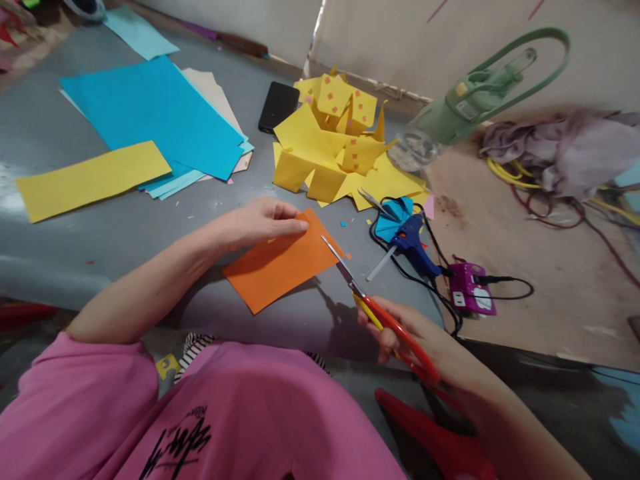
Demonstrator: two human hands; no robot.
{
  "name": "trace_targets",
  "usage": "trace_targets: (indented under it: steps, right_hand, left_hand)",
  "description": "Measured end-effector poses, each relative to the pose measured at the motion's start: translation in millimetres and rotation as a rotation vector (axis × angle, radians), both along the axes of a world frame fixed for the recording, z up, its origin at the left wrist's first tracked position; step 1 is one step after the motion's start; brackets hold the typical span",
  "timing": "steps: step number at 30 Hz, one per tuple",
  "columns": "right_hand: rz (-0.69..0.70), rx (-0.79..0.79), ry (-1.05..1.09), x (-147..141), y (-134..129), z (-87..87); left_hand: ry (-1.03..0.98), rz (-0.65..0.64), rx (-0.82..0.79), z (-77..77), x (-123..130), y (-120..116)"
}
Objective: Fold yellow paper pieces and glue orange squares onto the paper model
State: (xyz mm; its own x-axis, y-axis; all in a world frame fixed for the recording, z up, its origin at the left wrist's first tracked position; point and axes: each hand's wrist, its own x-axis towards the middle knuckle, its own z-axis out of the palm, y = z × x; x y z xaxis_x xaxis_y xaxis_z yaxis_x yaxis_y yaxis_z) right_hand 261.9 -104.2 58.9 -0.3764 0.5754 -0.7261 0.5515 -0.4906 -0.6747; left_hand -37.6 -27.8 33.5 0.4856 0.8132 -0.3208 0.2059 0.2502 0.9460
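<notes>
Orange paper (277, 267) sits near the middle of the frame, over the near part of the grey table (45, 263); whether it rests there or is lifted slightly is hard to tell. The left hand (267, 223) pinches its upper edge, thumb on top, while the right hand (395, 330) is closed around the handles of the scissors (387, 317), whose blades cross the sheet near its right corner. Whether paper lies between the blades cannot be told. The sheet looks light and flat, probably stiff enough to keep its shape from one edge yet easy to crease or tear, so a gentle pinch at the upper edge, away from the blades, should suit it. The table's front edge runs just below the sheet's lowest corner, leaving little tabletop on that side. Bare grey surface shows toward the left of the frame, below the yellow strip (95, 180). Above the left hand, folded yellow paper (313, 157) stands near, with blue sheets (155, 113) at upper left. Right of the blades, the glue gun (413, 240) and its black cord narrow the room for sideways movement.
</notes>
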Motion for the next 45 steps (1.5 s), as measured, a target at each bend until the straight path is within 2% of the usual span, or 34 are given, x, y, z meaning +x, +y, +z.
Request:
trace_targets:
  steps: [7,11,16,21,25,34,41,45]
  right_hand:
    - [0.155,0.148,-0.040,5,0,-1.9]
    - [0.192,0.172,-0.066,4,2,-5.7]
    - [0.168,0.166,-0.054,0,1,-3.1]
    - [0.118,0.124,0.026,-3,0,-3.8]
    - [0.102,0.088,-0.005,-3,2,-5.5]
    - [0.175,0.171,-0.034,-10,3,-2.5]
    - [0.118,0.091,-0.020,-7,4,-9.4]
    - [0.141,0.130,-0.021,-11,5,-7.0]
  left_hand:
    - [0.035,-0.050,0.024,-6.8,1,1]
    - [0.052,-0.064,-0.003,-3.3,3,-1]
    - [0.067,-0.059,-0.030,3.8,4,-3]
    - [0.057,-0.045,-0.038,0.5,5,-3]
    - [0.049,-0.046,-0.029,-1.8,4,-2]
    - [0.027,-0.087,-0.021,-4.3,5,-2]
    - [0.004,-0.067,-0.036,-2.7,5,-3]
    - [-0.041,-0.082,-0.085,-4.8,6,-3]
